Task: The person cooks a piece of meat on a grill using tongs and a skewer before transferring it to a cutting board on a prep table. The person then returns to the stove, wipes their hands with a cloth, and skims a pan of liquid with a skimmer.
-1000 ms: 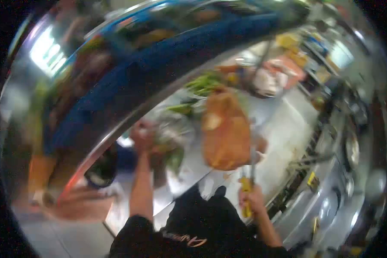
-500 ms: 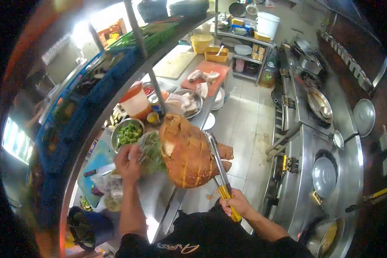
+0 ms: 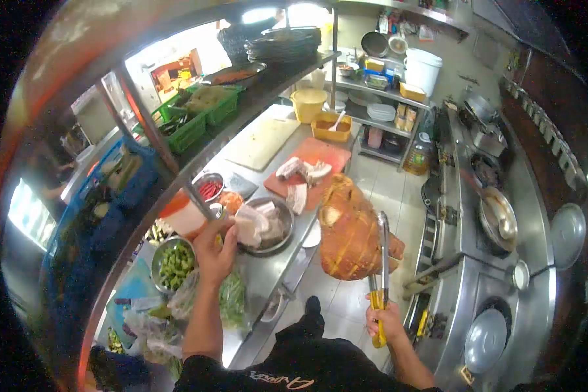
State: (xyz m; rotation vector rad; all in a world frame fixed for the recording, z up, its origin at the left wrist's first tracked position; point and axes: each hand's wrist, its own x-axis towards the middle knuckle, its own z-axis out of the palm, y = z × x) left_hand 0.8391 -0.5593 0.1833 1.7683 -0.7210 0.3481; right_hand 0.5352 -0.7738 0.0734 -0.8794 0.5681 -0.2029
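Right hand point(image 3: 383, 320) of the person before me is wrapped around the yellow handles of metal tongs point(image 3: 384, 251). Largest around them are a steel cooking range point(image 3: 454, 281) to the right and a steel counter point(image 3: 264, 274) to the left, with a loaded shelf point(image 3: 287, 81) above the counter. Between counter and range hangs a big joint of meat point(image 3: 347, 228), browned and glossy, its skin scored in lines. It is held off the floor, upright and slightly tilted; one tong arm lies across its right side, near the narrower end, and the other is hidden. On the counter, beyond the joint, lies an orange-red cutting board point(image 3: 334, 153) with pale pieces of meat on it. Nearer is a clear bag of leafy greens point(image 3: 232, 300), then a round steel pan point(image 3: 291, 228) of pale sliced meat. Left hand point(image 3: 217, 255) is raised beside that pan, thumb up; I cannot tell whether it holds anything or touches the shelf post. Past it sits a bowl point(image 3: 155, 276) of chopped green vegetables. Smallest is a little bowl point(image 3: 223, 186) of red pieces.
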